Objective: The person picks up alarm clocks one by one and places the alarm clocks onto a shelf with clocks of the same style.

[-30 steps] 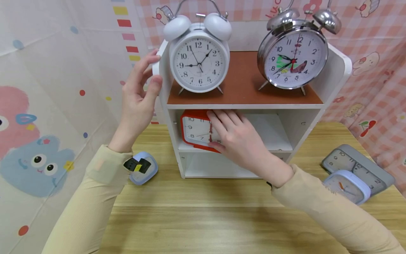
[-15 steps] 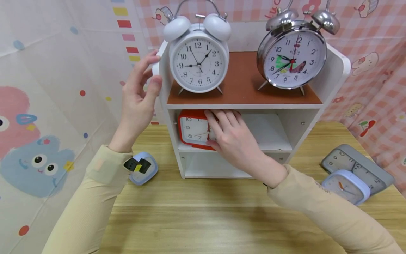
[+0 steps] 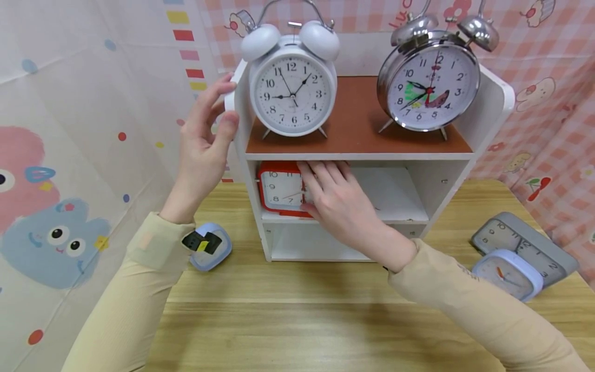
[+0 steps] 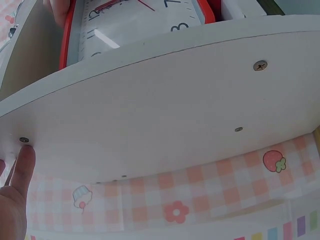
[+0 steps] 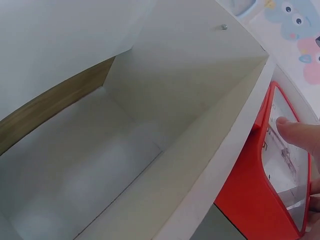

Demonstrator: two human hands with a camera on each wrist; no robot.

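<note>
My right hand (image 3: 341, 204) reaches into the middle level of a small white shelf (image 3: 358, 156) and holds a red-framed square clock (image 3: 281, 188). Its fingers lie over the clock's top and the thumb (image 5: 295, 134) presses on the face, hiding the right part of the dial. The clock stands upright by the left wall of that level. My left hand (image 3: 202, 147) touches the shelf's left side with its fingertips and thumb; in the left wrist view one straight digit meets the outer panel (image 4: 150, 115) near a screw.
On the brown top level stand a white twin-bell clock (image 3: 293, 95) and a silver twin-bell clock (image 3: 429, 90). A small blue clock (image 3: 223, 243) lies at the left of the wooden table (image 3: 288, 315). At right, another blue clock (image 3: 506, 274) overlaps a grey clock (image 3: 553, 248).
My right hand has moved the red clock left, closer to the left wall of the middle level, and its frame has straightened toward the front. The left hand has stayed in place.
</note>
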